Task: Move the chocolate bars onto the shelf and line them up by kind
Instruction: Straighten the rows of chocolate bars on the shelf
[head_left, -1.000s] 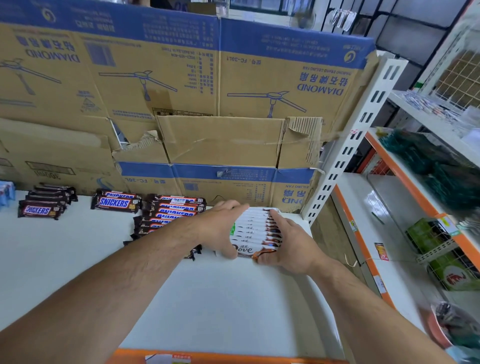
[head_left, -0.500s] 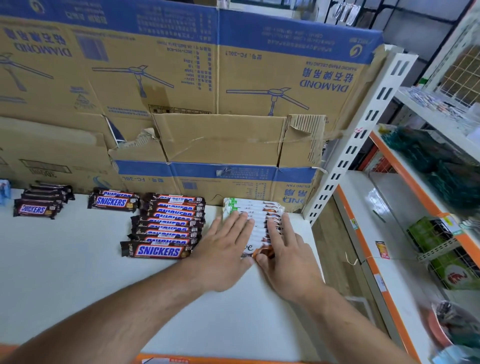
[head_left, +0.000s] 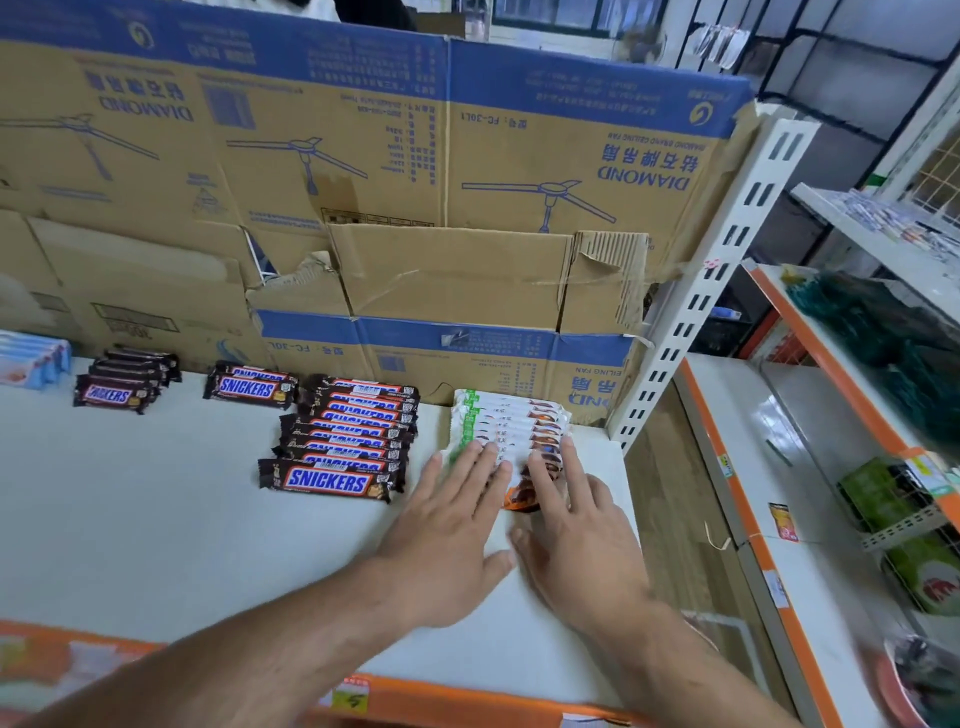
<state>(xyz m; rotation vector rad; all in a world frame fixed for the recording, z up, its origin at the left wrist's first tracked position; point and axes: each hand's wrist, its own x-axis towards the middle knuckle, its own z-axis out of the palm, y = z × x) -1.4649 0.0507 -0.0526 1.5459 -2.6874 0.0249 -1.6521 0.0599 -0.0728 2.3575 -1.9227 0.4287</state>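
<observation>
A row of white Dove bars lies on the white shelf at its right end, running back toward the cardboard. My left hand lies flat with straight fingers over the row's near left part. My right hand lies flat over its near right part, covering the nearest bars. To the left runs a long row of brown Snickers bars. Two shorter Snickers groups, one and another, sit farther left along the back.
Light blue packs lie at the far left. Flattened cardboard boxes wall the back of the shelf. A white slotted upright stands at the right end. Another orange-edged shelf unit with green goods stands to the right.
My hands have gone from gripping the sides of the Dove row to lying flat on it, and have slid back toward me. The long Snickers row is uncovered now.
</observation>
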